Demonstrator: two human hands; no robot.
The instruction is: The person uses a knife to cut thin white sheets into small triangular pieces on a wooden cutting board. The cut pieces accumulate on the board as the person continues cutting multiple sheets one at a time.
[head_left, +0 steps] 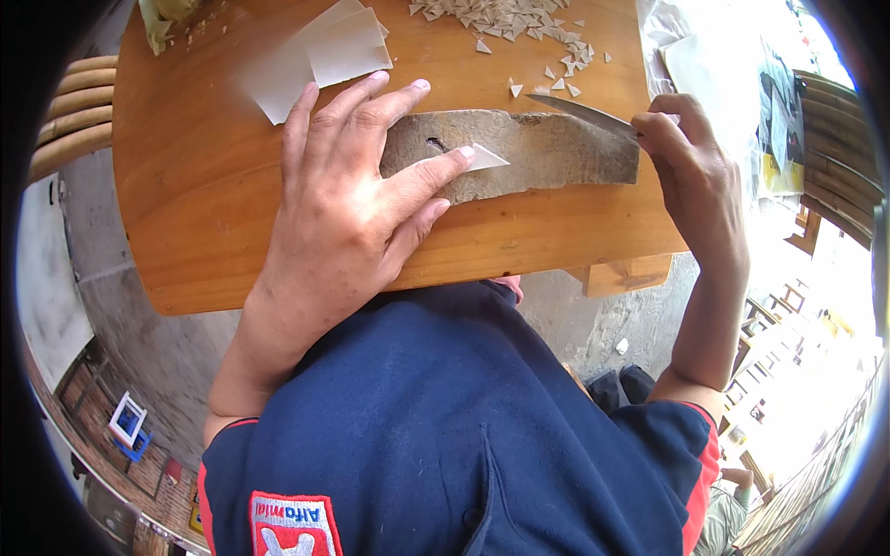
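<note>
My left hand (341,181) is spread over the left end of a worn wooden board (556,149). Its index fingertip presses a pale pointed sliver (489,158) against the board, while the thumb rests by the near edge. The other fingers reach past the board towards pale flat sheets (350,47). In my right hand (688,156) is a knife (587,115), its handle mostly hidden by the fingers. The blade points left over the board's far right edge, apart from the sliver. Beyond the tip lie small pale triangular pieces (558,85).
A larger heap of triangular pieces (504,15) lies at the far side of the wooden table (208,208). Clear plastic (695,55) covers the right side. Something pale green (165,21) sits far left. Bamboo slats (76,104) stand left; another person (726,514) is at lower right.
</note>
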